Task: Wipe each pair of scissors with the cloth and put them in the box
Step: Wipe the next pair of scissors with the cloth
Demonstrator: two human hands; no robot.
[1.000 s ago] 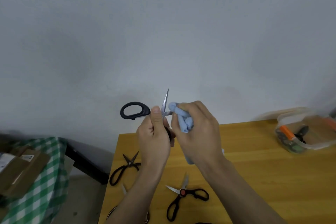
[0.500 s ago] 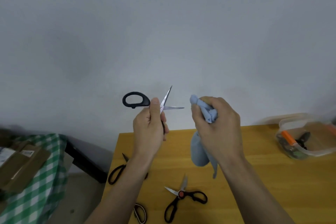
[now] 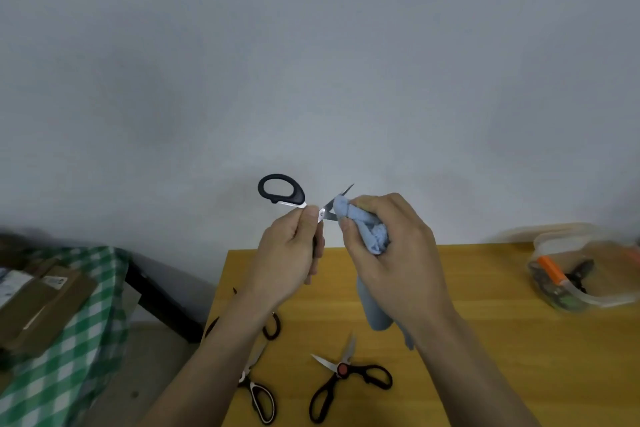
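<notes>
Left hand (image 3: 289,255) is up in front of the wall, fingers curled round the lower handle of an opened pair of black-handled steel scissors (image 3: 281,191), thumb pressed near the pivot. One black loop sticks out up and to the left of that hand, and the two blades fan apart to the right. Right hand (image 3: 391,253) sits just beside it, fingers wrapped round a bunched pale-blue cloth (image 3: 363,225), with the wad pressed against the blades. One blade tip pokes out above the cloth; the other blade runs in beneath the wad. A loose tail of the cloth hangs down under the right wrist, above the yellow wooden table (image 3: 485,340).

On the table, below the hands, lies a pair of black-handled scissors with a red pivot (image 3: 346,376), blades parted. Left of those on the table is a pair with black-and-white handles (image 3: 258,390). Above that, partly hidden by the left forearm, another dark-handled pair (image 3: 272,326) is only partly visible.

Over at the table's far right end sits the clear plastic box (image 3: 588,298), already holding an orange-handled tool and a dark pair; the rest of its contents are too blurred to name.

Off the table's left edge there's a green-and-white checked cloth (image 3: 69,340) with brown cardboard packages (image 3: 45,298) on top.
</notes>
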